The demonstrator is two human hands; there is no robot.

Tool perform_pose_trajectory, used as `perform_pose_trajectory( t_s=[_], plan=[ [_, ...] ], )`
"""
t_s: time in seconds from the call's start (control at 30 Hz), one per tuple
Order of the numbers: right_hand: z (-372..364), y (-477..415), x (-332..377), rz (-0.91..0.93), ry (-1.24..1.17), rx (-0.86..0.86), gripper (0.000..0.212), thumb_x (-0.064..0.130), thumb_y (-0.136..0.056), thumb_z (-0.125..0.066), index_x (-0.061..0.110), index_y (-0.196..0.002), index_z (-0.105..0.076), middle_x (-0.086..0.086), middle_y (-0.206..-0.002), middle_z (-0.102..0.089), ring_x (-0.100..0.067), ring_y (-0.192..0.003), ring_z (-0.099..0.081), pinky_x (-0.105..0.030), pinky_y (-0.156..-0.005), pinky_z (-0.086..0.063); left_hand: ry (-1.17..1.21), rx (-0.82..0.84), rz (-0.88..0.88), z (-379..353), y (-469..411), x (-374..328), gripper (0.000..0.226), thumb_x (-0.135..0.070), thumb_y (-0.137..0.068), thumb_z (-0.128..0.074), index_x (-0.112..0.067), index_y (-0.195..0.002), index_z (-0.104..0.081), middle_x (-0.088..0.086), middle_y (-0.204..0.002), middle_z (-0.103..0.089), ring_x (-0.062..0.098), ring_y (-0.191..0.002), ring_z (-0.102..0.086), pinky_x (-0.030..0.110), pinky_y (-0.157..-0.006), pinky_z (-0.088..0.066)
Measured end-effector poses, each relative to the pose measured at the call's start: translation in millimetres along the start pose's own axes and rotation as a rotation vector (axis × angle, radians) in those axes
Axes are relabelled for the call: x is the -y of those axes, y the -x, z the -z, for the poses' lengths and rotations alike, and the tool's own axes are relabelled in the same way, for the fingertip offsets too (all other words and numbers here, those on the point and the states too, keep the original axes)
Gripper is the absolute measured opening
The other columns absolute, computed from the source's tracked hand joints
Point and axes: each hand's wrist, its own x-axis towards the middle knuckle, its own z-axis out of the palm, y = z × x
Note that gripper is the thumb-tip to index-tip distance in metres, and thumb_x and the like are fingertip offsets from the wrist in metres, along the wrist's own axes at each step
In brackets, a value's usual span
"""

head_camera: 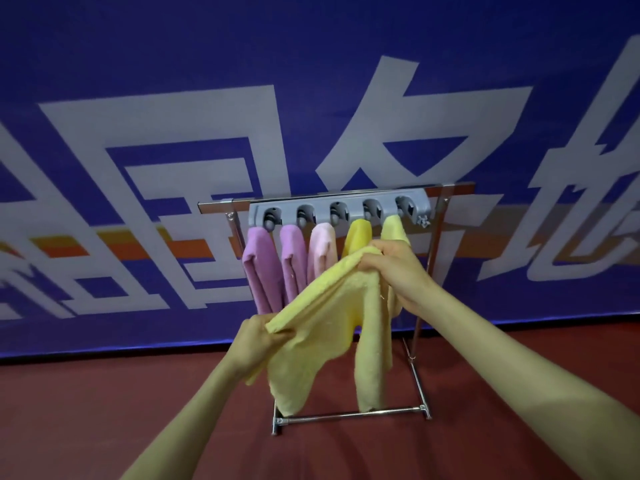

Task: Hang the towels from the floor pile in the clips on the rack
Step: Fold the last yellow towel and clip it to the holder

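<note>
Behind everything spreads a blue banner (138,64) with white characters, above a red floor (104,393). On the floor stands a chrome rack (349,415) whose grey clip bar (356,199) carries five hung towels (292,258): two purple, one pink, two yellow. A sixth, pale yellow towel (322,323), fluffy and rumpled, stretches before the rack between both hands, its ends sagging. The right hand (398,268) bunches its upper edge in curled fingers; the left hand (256,341) pinches its lower corner.

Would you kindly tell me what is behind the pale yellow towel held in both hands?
Behind the held towel stands the rack, with five towels in its clips. Their tops show; the lower ends of the pink towel and the two yellow towels are covered.
</note>
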Motion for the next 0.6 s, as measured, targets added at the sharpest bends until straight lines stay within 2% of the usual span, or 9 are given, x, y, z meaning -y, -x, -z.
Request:
perform_pose_trajectory(
  t_s=[0.07,0.13,0.23,0.33,0.37,0.43,0.5,0.6],
  plan=[
    [-1,2,1,0.001,-0.05,-0.006,0.015,0.011,-0.063,-0.062,0.002,-0.073,-0.056,-0.011,-0.069,-0.042,-0.022,-0.063,-0.042,-0.03,-0.059,-0.034,0.068,-0.009,0.074,0,4,10,0.005,-0.023,-0.077,-0.076,-0.018,-0.076,-0.074,0.001,-0.072,-0.075,0.01,-0.067,-0.069,0.025,-0.06,-0.052],
    [0,1,3,-0.002,-0.145,-0.044,0.015,0.007,-0.063,-0.062,0.002,-0.076,-0.057,-0.012,-0.07,-0.044,-0.023,-0.065,-0.046,-0.03,-0.06,-0.038,0.188,-0.018,0.129,0,8,18,0.01,-0.024,-0.075,-0.076,-0.016,-0.08,-0.075,0.004,-0.078,-0.076,0.016,-0.074,-0.072,0.031,-0.066,-0.056],
    [11,-3,6,-0.017,-0.28,-0.117,0.006,-0.004,-0.072,-0.057,0.001,-0.075,-0.058,-0.011,-0.069,-0.052,-0.02,-0.066,-0.056,-0.028,-0.06,-0.046,0.405,-0.141,0.234,1,11,30,0.013,-0.014,-0.079,-0.074,-0.009,-0.092,-0.074,0.009,-0.086,-0.076,0.026,-0.087,-0.072,0.033,-0.073,-0.056],
    [23,-4,3,-0.048,-0.325,-0.145,0.013,-0.008,-0.076,-0.054,0.005,-0.078,-0.058,-0.007,-0.07,-0.056,-0.015,-0.063,-0.059,-0.023,-0.053,-0.048,0.585,-0.202,0.327,5,10,36,0.022,-0.02,-0.082,-0.071,-0.005,-0.098,-0.071,0.012,-0.092,-0.075,0.029,-0.093,-0.07,0.044,-0.084,-0.056],
    [25,-4,0,-0.068,-0.336,-0.142,0.014,-0.009,-0.077,-0.053,0.003,-0.081,-0.059,-0.008,-0.071,-0.057,-0.015,-0.062,-0.06,-0.022,-0.052,-0.048,0.634,-0.204,0.34,6,10,34,0.024,-0.022,-0.084,-0.069,-0.002,-0.098,-0.07,0.015,-0.09,-0.074,0.032,-0.092,-0.069,0.047,-0.083,-0.056],
    [29,-3,-8,-0.114,-0.344,-0.128,0.019,-0.011,-0.077,-0.052,-0.005,-0.093,-0.062,-0.013,-0.078,-0.058,-0.019,-0.067,-0.061,-0.023,-0.055,-0.05,0.721,-0.207,0.326,7,8,21,0.023,-0.022,-0.087,-0.065,-0.002,-0.097,-0.07,0.015,-0.086,-0.074,0.033,-0.086,-0.068,0.044,-0.076,-0.055],
    [32,-4,-16,-0.17,-0.342,-0.116,0.025,-0.011,-0.078,-0.053,-0.01,-0.101,-0.061,-0.016,-0.086,-0.06,-0.022,-0.074,-0.062,-0.028,-0.062,-0.051,0.75,-0.225,0.287,7,4,3,0.017,-0.023,-0.089,-0.062,-0.011,-0.098,-0.07,0.009,-0.09,-0.076,0.027,-0.087,-0.07,0.04,-0.075,-0.054],
    [33,-8,-28,-0.262,-0.344,-0.076,0.022,-0.017,-0.077,-0.051,0.002,-0.082,-0.06,-0.015,-0.085,-0.062,-0.024,-0.08,-0.062,-0.032,-0.07,-0.051,0.783,-0.234,0.214,9,-3,-27,0.019,-0.025,-0.091,-0.059,-0.014,-0.102,-0.069,0.007,-0.096,-0.076,0.026,-0.095,-0.07,0.038,-0.079,-0.053]
  ],
)
